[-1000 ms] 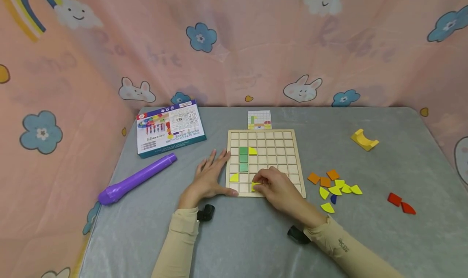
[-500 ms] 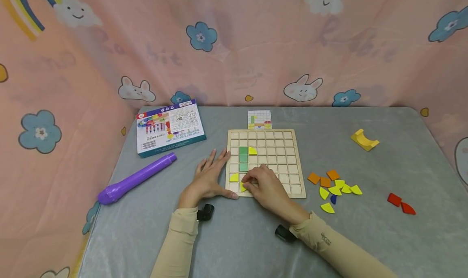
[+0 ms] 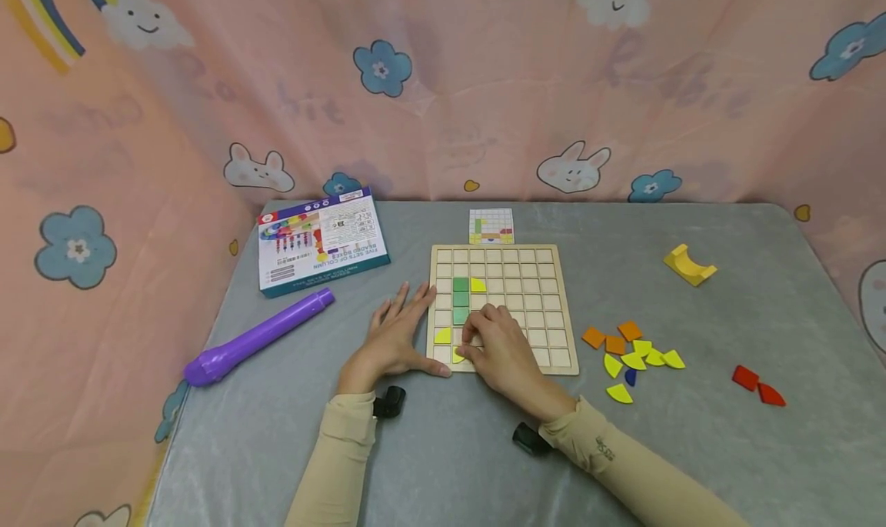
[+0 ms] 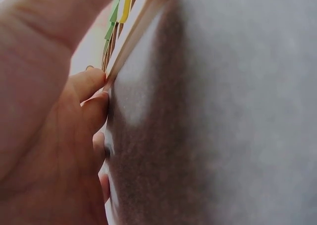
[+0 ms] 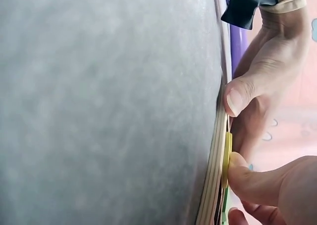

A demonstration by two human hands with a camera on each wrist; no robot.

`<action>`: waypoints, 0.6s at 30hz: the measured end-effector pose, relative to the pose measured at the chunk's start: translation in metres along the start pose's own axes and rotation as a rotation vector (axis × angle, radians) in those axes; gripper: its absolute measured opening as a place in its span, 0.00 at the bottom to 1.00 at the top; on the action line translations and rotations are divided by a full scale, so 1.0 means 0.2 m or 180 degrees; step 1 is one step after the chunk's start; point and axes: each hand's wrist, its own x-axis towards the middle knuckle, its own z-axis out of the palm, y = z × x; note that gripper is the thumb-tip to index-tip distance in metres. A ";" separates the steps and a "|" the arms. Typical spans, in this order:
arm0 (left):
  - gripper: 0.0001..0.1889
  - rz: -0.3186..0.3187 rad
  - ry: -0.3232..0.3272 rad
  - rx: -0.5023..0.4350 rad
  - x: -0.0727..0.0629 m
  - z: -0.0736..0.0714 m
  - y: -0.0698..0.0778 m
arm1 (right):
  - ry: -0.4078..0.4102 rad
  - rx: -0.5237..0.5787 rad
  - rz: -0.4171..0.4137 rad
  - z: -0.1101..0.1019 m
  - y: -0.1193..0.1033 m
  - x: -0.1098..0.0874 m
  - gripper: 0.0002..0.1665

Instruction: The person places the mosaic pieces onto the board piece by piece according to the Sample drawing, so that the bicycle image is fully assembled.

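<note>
A wooden grid board [image 3: 540,282] lies on the grey table. Three green square tiles [image 3: 461,299] stand in one column of it. One yellow quarter-round tile [image 3: 477,285] is to the right of the top green one, and another yellow tile [image 3: 443,335] sits at the lower left. My right hand [image 3: 504,354] pinches a yellow quarter-round tile [image 3: 457,356] over the bottom row; in the right wrist view this tile [image 5: 227,155] is at the board's surface under the thumb. With fingers spread, my left hand [image 3: 392,342] rests against the board's left edge, its thumb at the lower left corner.
Right of the board lie orange squares [image 3: 594,338], several yellow pieces [image 3: 619,394] and a blue piece [image 3: 631,377]. Red pieces [image 3: 745,378] and a yellow curved block [image 3: 690,265] lie farther right. A pattern card [image 3: 491,227] is behind the board. A box [image 3: 321,242] and purple tube [image 3: 259,338] lie left.
My right hand has moved left along the bottom row with the yellow tile, most of it in the first half second. The left hand has stayed in place.
</note>
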 end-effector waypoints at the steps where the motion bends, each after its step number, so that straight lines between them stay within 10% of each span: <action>1: 0.70 0.0001 0.0000 0.0006 0.00 0.00 0.00 | 0.0019 -0.0039 -0.0008 0.00 0.00 0.00 0.16; 18: 0.72 0.0080 0.0002 -0.0031 0.01 0.02 -0.03 | -0.0082 0.0543 0.0350 -0.33 0.23 -0.17 0.08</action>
